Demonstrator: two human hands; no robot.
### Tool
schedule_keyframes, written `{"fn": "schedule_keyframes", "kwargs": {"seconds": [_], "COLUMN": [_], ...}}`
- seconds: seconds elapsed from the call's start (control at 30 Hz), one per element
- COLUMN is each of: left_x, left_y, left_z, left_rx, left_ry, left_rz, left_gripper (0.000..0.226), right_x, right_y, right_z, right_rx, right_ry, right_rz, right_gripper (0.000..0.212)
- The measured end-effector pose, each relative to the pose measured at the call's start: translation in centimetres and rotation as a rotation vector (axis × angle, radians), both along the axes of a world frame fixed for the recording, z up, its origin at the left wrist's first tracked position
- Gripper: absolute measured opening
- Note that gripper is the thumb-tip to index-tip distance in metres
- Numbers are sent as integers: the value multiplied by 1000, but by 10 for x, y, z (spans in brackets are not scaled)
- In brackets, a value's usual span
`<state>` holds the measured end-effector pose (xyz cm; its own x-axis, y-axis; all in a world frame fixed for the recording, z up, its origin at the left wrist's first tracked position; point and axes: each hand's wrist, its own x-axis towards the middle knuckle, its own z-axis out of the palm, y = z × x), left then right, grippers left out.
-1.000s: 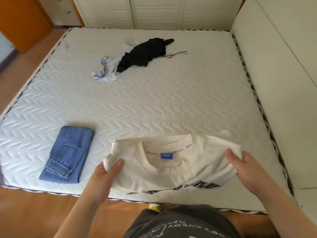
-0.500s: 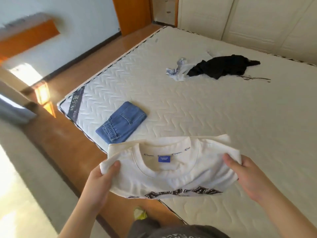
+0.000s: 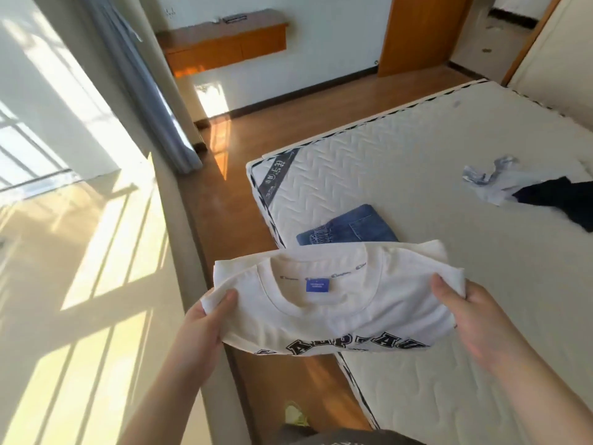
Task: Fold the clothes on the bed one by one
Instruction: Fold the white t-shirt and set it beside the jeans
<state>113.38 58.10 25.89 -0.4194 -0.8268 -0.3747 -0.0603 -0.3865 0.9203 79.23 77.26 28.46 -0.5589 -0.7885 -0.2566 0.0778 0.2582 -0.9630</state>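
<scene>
From the head camera we count two hands and four garments. Our left hand (image 3: 205, 319) and right hand (image 3: 475, 319) each pinch one side of a folded cream T-shirt (image 3: 337, 303), thumbs on top, holding it in the air over the near corner of the mattress (image 3: 417, 162) (partly out over the wooden floor (image 3: 256, 130)). On the mattress, one folded pair of jeans (image 3: 356, 226) lies just beyond the shirt, near that corner. Farther across the mattress lie one crumpled pale garment (image 3: 491, 184) and one black garment (image 3: 564, 197), touching each other.
</scene>
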Motion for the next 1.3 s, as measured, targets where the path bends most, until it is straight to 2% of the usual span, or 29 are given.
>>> {"fn": "schedule_keyframes", "kwargs": {"seconds": [0.2, 0.4, 0.5, 0.6, 0.77, 0.87, 1.13, 1.3], "left_x": [37, 50, 53, 54, 52, 46, 54, 75], "left_y": [-69, -125, -154, -191, -249, -279, -382, -478], "left_z": [20, 28, 24, 16, 9, 12, 6, -9], "left_rx": [-24, -28, -32, -24, -6, -11, -12, -25], "left_ry": [18, 44, 18, -15, -52, -57, -75, -94], "left_rz": [70, 156, 186, 231, 303, 329, 392, 319], "left_gripper": [45, 42, 38, 43, 52, 51, 54, 50], "right_x": [20, 23, 19, 12, 2, 1, 10, 30], "right_y": [-98, -177, -218, -265, -350, -400, -544, -635], "right_z": [18, 18, 8, -5, -20, -15, 0, -6], "right_rx": [-55, -77, -50, 3, 20, 51, 118, 138], "right_ry": [-35, -60, -73, -120, -213, -263, -186, -109], "right_rz": [60, 115, 142, 200, 238, 301, 399, 385], "right_gripper": [49, 45, 54, 68, 45, 42, 43, 34]}}
